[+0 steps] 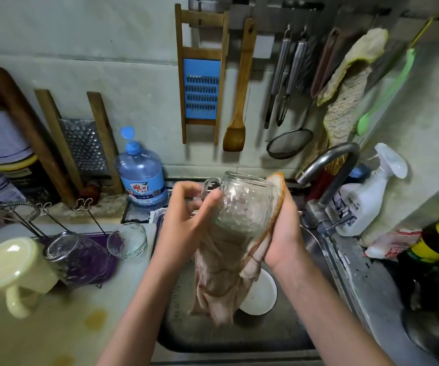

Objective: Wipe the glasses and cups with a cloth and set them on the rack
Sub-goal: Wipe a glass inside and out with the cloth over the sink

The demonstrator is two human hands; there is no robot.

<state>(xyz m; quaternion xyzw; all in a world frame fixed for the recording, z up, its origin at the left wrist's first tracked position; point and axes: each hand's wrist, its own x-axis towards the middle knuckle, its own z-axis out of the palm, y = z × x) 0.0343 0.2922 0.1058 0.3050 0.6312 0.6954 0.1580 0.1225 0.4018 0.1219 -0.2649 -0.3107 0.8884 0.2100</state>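
The glass mug [242, 204] is held up over the sink [239, 336], tilted with its mouth toward the far wall. The left hand [186, 215] grips it at the handle side, fingers curled and thumb laid on the glass. The right hand [284, 233] cups the cloth [221, 276] against the mug's right wall, fingers wrapped behind it and mostly hidden; the rest of the cloth hangs down toward a white bowl [262, 291] in the sink.

I judge this as mid-wipe on the outside. To the left, two upturned glasses [127, 244] lie on the purple rack [99, 257], with a cream mug [10, 265] just nearer. Next I'd turn the mug in the cloth, then carry it left to the rack.
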